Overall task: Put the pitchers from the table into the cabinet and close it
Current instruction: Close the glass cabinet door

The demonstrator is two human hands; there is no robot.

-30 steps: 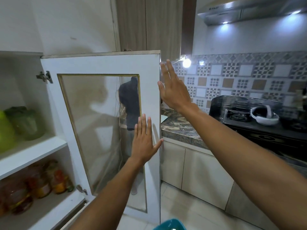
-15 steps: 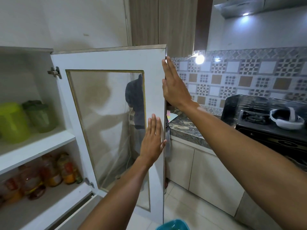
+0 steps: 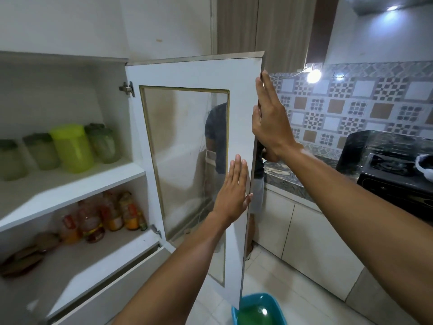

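Cabinet door (image 3: 187,73) stands half open; pitchers (image 3: 70,148) shelved at left. Left hand (image 3: 234,188) flat on inner face, right hand (image 3: 269,123) open-fingered along free edge. Glass pane (image 3: 187,160) likely fragile: push frame only

Home kitchen — gas stove (image 3: 396,174), tiled backsplash (image 3: 351,104), cabinet (image 3: 70,184).

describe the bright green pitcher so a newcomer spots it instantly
Look inside the open white cabinet, on its upper shelf. A row of containers stands there; the pitcher is second from the right. It alone is solid lime green and taller, while its neighbours are pale jars with dark green lids.
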